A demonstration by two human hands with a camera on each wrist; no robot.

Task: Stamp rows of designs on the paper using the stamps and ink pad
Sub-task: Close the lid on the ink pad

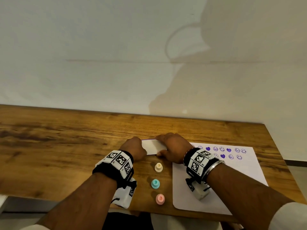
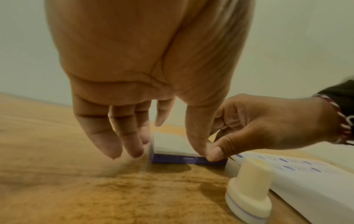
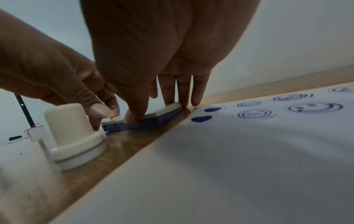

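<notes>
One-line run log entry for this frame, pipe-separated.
stage: ink pad lid on | hands: both hands on pad, left hand, right hand | stamps: three standing | paper: two rows

Head view high, facing down-forward; both wrist views low, close along fingers; all share ink pad (image 1: 153, 146).

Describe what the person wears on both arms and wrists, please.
Each wrist carries a black strap with white blocks bearing black square-pattern markers: left wrist, right wrist. The right also has a red-and-white thread bracelet and a metal bangle. Forearms are bare; white sleeves show near the elbows.
</notes>
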